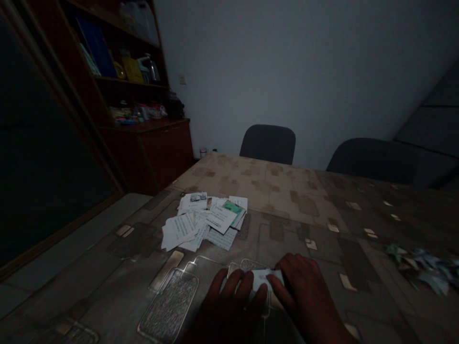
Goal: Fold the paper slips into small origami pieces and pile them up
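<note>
A pale wall [297, 62] backs the dimly lit scene; before it stands a table [297, 205] under a patterned cover; a reddish-brown cabinet [167, 148] is at far left, its shelves loaded; a dark chair [268, 143] and a second chair [373, 160] stand along the table's far side; a loose pile of printed paper cards [218, 217] lies left of centre, overlapping, one green; a heap of crumpled or folded pieces [426, 270] sits at far right, details blurred; the right hand [304, 284] is closed on the slip's right end, thumb across its top, fingers curled; the left hand [229, 306] is partly curled, fingertips at the slip's left end, pinch or mere pressure cannot be told; the small white slip [260, 278] lies between both hands, near the table's front.
</note>
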The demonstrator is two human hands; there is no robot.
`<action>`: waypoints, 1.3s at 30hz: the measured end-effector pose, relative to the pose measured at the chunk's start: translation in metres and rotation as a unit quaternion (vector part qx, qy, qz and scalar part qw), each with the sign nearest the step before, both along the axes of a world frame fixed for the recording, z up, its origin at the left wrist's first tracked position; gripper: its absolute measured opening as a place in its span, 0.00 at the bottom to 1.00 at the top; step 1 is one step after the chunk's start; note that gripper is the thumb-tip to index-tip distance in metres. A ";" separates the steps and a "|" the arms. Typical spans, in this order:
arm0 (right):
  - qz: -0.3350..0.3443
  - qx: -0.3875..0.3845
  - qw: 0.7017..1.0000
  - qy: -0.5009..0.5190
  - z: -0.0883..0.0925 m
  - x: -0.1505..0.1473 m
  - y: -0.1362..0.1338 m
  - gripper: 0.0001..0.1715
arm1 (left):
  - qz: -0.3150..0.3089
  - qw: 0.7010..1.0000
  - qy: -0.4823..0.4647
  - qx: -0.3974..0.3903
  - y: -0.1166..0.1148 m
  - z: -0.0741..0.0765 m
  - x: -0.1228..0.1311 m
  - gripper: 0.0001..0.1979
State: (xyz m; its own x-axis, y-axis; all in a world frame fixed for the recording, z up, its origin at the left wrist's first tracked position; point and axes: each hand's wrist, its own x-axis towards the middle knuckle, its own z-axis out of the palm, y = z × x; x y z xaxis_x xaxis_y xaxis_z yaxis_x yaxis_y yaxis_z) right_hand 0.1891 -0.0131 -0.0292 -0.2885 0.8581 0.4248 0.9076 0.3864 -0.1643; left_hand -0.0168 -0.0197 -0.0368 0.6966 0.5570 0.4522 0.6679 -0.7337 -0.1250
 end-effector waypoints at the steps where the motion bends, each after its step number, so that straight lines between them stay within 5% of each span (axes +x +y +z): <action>1: -0.003 -0.001 1.000 -0.001 0.000 0.000 0.000 0.06 | 0.000 1.000 0.002 0.000 0.000 0.000 0.000 0.16; 24: -0.007 -0.082 0.995 0.059 0.002 0.005 0.001 0.09 | -0.010 0.998 -0.031 0.050 0.003 -0.007 0.000 0.11; 31: 0.003 -0.171 0.979 0.112 0.013 0.007 0.003 0.06 | -0.018 0.995 -0.056 0.085 0.003 -0.009 0.001 0.09; 39: -0.006 -0.187 0.978 0.096 0.028 0.000 0.010 0.07 | -0.017 0.989 -0.100 0.103 0.002 -0.012 0.006 0.12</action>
State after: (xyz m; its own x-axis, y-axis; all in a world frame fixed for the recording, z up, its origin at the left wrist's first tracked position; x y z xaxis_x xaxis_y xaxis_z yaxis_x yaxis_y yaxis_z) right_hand 0.1886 -0.0035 -0.0015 -0.2232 0.9667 0.1251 0.8506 0.2558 -0.4595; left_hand -0.0112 -0.0177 -0.0485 0.5986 0.4159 0.6846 0.6691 -0.7295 -0.1418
